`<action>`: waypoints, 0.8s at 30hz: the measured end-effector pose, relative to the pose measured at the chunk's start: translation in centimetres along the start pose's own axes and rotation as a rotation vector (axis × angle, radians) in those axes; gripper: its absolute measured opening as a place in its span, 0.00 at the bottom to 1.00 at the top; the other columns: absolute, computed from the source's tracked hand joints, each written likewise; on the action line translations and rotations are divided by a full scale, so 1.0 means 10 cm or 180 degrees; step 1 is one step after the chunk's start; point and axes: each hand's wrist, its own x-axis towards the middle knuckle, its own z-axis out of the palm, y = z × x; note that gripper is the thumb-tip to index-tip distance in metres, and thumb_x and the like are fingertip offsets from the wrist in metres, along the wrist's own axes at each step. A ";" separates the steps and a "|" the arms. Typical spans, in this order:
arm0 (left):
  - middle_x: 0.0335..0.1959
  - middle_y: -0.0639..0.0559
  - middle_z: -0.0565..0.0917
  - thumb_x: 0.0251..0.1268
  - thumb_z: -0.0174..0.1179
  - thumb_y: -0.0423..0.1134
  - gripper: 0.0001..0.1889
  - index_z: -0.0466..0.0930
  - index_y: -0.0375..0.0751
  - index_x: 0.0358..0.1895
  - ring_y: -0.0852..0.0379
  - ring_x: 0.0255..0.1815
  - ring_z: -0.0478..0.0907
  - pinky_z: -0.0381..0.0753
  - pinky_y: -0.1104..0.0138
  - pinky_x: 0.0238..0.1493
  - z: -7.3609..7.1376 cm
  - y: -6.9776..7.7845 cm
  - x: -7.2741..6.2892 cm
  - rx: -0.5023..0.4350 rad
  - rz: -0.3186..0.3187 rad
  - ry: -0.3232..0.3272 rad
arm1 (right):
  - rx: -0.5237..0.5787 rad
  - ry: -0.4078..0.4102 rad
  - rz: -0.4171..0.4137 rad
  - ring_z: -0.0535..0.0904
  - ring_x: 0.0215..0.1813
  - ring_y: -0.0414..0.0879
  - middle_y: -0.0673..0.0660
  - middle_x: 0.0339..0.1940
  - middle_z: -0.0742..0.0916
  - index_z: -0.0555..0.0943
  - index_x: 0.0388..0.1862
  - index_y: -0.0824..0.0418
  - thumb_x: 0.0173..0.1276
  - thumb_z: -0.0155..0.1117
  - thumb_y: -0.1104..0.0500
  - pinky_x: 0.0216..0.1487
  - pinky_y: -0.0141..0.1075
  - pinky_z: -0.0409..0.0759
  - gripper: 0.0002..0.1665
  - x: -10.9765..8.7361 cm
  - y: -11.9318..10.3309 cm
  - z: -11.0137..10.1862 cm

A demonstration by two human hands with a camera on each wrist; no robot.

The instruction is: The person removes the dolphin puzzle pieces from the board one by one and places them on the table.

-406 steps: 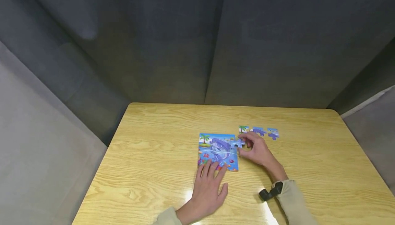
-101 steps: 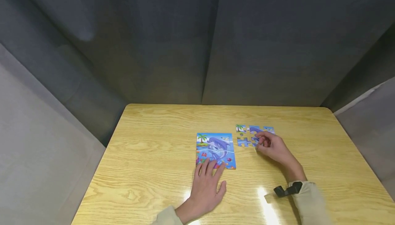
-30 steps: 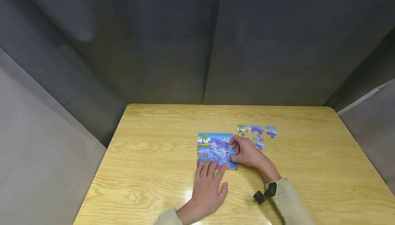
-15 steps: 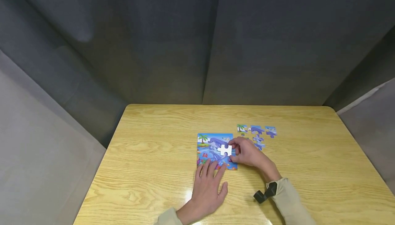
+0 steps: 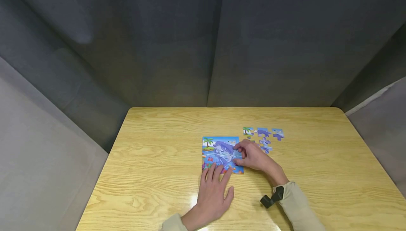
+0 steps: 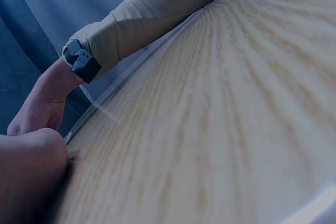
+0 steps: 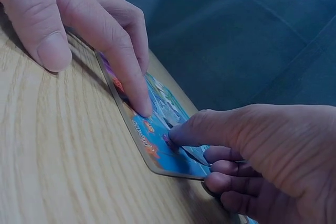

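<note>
A picture board (image 5: 209,153) with dolphins, a palm and sea creatures lies flat on the table. My left hand (image 5: 213,193) rests its straight, spread fingertips on the board's near edge. Over the board's right half, my right hand (image 5: 255,157) pinches a jigsaw piece (image 5: 228,156) between thumb and fingers; its print blends with the picture, so whether it touches the board I cannot tell. In the right wrist view, the thumb (image 7: 194,129) covers part of the piece, and the other fingers curl beyond the board's edge. The left wrist view does not show the board.
Several loose jigsaw pieces lie right of the board, among them a palm piece (image 5: 248,131), a dolphin piece (image 5: 263,132) and a corner piece (image 5: 278,134); my right hand partly hides others. The wooden table (image 5: 152,160) ends at a dark curtain (image 5: 165,65).
Earlier my right hand held a piece at the board's right edge, then reached among the loose pieces. It has since brought a piece over the board, whose white look has faded. My left hand stays.
</note>
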 end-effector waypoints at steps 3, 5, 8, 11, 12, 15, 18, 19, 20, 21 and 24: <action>0.74 0.47 0.66 0.77 0.48 0.58 0.32 0.63 0.55 0.80 0.38 0.79 0.58 0.62 0.40 0.72 0.00 0.00 0.00 0.0005 0.0010 0.0031 | 0.0041 0.0026 -0.0044 0.74 0.28 0.37 0.54 0.33 0.82 0.86 0.46 0.65 0.54 0.85 0.58 0.31 0.32 0.75 0.23 0.00 0.00 0.01; 0.74 0.47 0.66 0.77 0.49 0.57 0.32 0.64 0.54 0.80 0.38 0.78 0.58 0.62 0.40 0.72 0.00 0.00 0.00 0.0000 0.0014 0.0037 | 0.0052 0.0025 -0.0058 0.73 0.28 0.37 0.54 0.33 0.82 0.85 0.46 0.66 0.55 0.85 0.58 0.31 0.32 0.75 0.23 0.00 -0.01 0.01; 0.74 0.47 0.66 0.77 0.49 0.57 0.32 0.64 0.54 0.80 0.38 0.79 0.58 0.62 0.40 0.72 0.00 0.00 0.00 -0.0020 0.0017 0.0034 | 0.0033 0.0009 -0.0036 0.73 0.29 0.38 0.55 0.33 0.81 0.85 0.46 0.66 0.55 0.84 0.57 0.32 0.32 0.74 0.24 0.00 -0.02 0.01; 0.74 0.47 0.66 0.77 0.49 0.57 0.32 0.64 0.54 0.80 0.38 0.79 0.58 0.61 0.40 0.72 0.00 0.00 0.00 -0.0027 0.0008 0.0014 | -0.0012 0.0001 0.0034 0.72 0.31 0.41 0.55 0.34 0.81 0.84 0.47 0.66 0.55 0.84 0.55 0.34 0.33 0.73 0.25 0.00 -0.04 0.01; 0.74 0.47 0.66 0.77 0.49 0.57 0.32 0.64 0.54 0.80 0.38 0.79 0.57 0.61 0.40 0.73 0.00 0.00 0.00 -0.0027 0.0003 0.0004 | -0.0017 0.0000 0.0067 0.72 0.32 0.42 0.55 0.34 0.81 0.84 0.46 0.66 0.55 0.84 0.55 0.35 0.33 0.73 0.25 0.00 -0.04 0.02; 0.75 0.48 0.66 0.77 0.48 0.57 0.32 0.64 0.55 0.80 0.38 0.79 0.57 0.60 0.40 0.73 0.00 0.00 0.00 -0.0014 -0.0018 0.0002 | 0.0015 -0.0017 0.0167 0.72 0.35 0.44 0.55 0.34 0.80 0.83 0.46 0.65 0.57 0.84 0.54 0.37 0.34 0.72 0.25 0.01 -0.05 0.02; 0.74 0.48 0.66 0.77 0.49 0.58 0.32 0.64 0.56 0.80 0.38 0.79 0.58 0.60 0.40 0.73 0.00 0.01 0.01 0.0006 -0.0038 0.0023 | 0.0055 -0.0048 0.0255 0.73 0.37 0.46 0.54 0.35 0.80 0.83 0.46 0.65 0.58 0.84 0.54 0.39 0.35 0.73 0.24 0.01 -0.07 0.03; 0.74 0.48 0.66 0.77 0.49 0.58 0.32 0.64 0.56 0.80 0.38 0.79 0.58 0.60 0.40 0.73 0.00 0.01 0.01 0.0013 -0.0042 0.0033 | 0.0057 -0.0061 0.0280 0.74 0.38 0.47 0.54 0.35 0.80 0.83 0.46 0.65 0.59 0.83 0.54 0.39 0.35 0.72 0.24 0.02 -0.08 0.03; 0.74 0.49 0.67 0.77 0.49 0.58 0.32 0.64 0.57 0.80 0.38 0.79 0.58 0.60 0.40 0.73 0.00 0.01 0.01 0.0014 -0.0047 0.0036 | 0.0049 -0.0067 0.0308 0.74 0.38 0.47 0.54 0.35 0.80 0.83 0.45 0.65 0.58 0.84 0.53 0.38 0.35 0.72 0.24 0.02 -0.08 0.03; 0.74 0.49 0.67 0.77 0.49 0.58 0.32 0.64 0.57 0.80 0.38 0.79 0.58 0.60 0.40 0.73 -0.01 0.01 0.01 0.0015 -0.0046 0.0044 | 0.0037 -0.0072 0.0331 0.74 0.37 0.47 0.54 0.35 0.80 0.83 0.45 0.64 0.58 0.84 0.53 0.38 0.35 0.72 0.24 0.02 -0.09 0.03; 0.74 0.49 0.67 0.77 0.49 0.58 0.32 0.64 0.56 0.80 0.38 0.79 0.59 0.60 0.40 0.73 -0.01 0.01 0.00 0.0009 -0.0042 0.0046 | 0.0022 -0.0073 0.0387 0.74 0.37 0.46 0.54 0.35 0.80 0.83 0.44 0.64 0.57 0.84 0.53 0.37 0.34 0.72 0.24 0.01 -0.10 0.03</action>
